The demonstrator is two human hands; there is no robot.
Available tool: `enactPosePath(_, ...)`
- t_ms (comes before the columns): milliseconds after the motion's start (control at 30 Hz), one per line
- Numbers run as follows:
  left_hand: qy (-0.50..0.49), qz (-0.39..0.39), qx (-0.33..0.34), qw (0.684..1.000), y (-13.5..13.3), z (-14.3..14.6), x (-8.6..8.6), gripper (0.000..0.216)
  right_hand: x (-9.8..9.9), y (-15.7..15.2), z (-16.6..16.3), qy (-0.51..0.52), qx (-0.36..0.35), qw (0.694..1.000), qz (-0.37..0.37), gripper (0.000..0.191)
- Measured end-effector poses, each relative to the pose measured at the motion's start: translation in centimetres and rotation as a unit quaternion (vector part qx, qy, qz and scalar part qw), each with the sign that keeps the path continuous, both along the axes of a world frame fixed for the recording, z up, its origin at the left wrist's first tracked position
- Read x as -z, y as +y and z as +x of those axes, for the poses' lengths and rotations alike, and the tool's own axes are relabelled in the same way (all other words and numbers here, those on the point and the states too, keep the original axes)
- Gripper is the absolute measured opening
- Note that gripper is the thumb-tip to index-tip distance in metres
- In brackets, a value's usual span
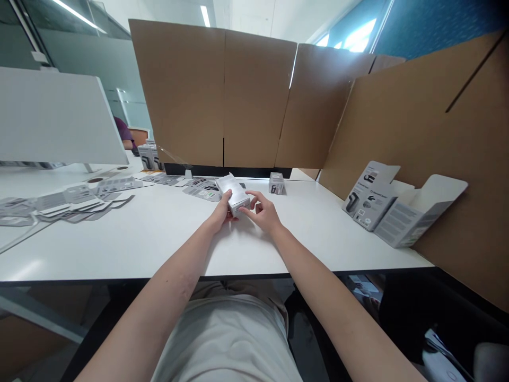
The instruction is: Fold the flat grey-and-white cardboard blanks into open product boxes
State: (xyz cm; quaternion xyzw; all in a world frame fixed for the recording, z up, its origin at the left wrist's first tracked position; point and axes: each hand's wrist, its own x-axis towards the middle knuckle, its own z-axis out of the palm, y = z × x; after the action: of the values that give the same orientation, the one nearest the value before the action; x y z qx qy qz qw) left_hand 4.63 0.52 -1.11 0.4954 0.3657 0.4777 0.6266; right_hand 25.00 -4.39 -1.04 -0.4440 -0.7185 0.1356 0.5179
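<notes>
Right now both hands meet at the middle of the white surface (159, 239) on a small white-and-grey printed carton (234, 195). The left hand (220, 212) clasps its near left side, fingers curled around it; the right hand (264, 212) pinches its near end with thumb and forefinger. The carton looks folded into shape, its far flap raised, so closing seems left to do. A finished small grey box (276, 183) stands just beyond, to the right. Flat grey unfolded blanks (67, 204) lie stacked far left, suggesting plenty remains. Two opened larger cartons (382, 204) lean against the brown cardboard wall (417, 132) at right. Print shows product pictures; the wording is too small to read.
</notes>
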Motion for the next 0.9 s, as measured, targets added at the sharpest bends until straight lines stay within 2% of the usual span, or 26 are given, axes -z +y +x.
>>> enactPosePath(400,0.045,0.069,0.001,0.997,0.02,0.00,0.51,0.074,0.20,0.29,0.16,-0.033,0.042,0.998,0.019,0.062)
enactPosePath(567,0.041,0.068,0.002,0.997,0.09,0.02,0.66,0.070,0.23,0.33,0.18,-0.024,0.031,0.999,0.023,0.062)
enactPosePath(767,0.009,0.049,0.046,0.998,0.36,-0.07,0.74,0.081,0.13,0.31,0.13,0.010,-0.023,0.999,0.020,0.071)
enactPosePath(900,0.028,0.062,0.040,0.997,0.40,-0.16,0.75,0.080,0.13,0.32,0.02,0.007,-0.008,1.000,0.017,0.065)
